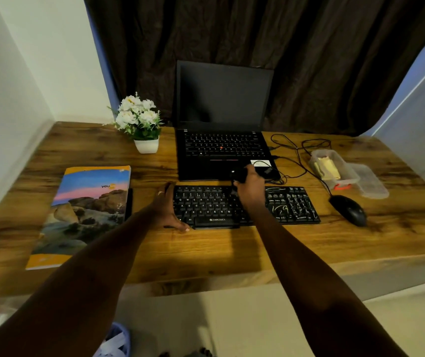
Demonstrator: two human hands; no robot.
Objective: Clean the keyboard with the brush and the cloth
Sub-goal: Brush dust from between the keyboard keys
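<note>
One ZEBRONICS kbd (206,206); R hand (250,188) grips brush (239,173), L hand (166,207) touches edge.

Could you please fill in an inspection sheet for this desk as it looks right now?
Surface: wooden desk, no spill seen.
Job's things: black keyboard in front of the laptop, pale marks on its right-hand keys; dark brush over the keys; yellow folded thing, perhaps the cloth, inside a clear container.
Clutter: open laptop, flower pot, book, mouse, container lid.
Hands: left hand braces the keyboard's left end with straight fingers; right hand grips the brush.
Cables: black cables loop right of the laptop; one runs to the mouse.
Surroundings: dark curtain behind, pale walls at the sides.
</note>
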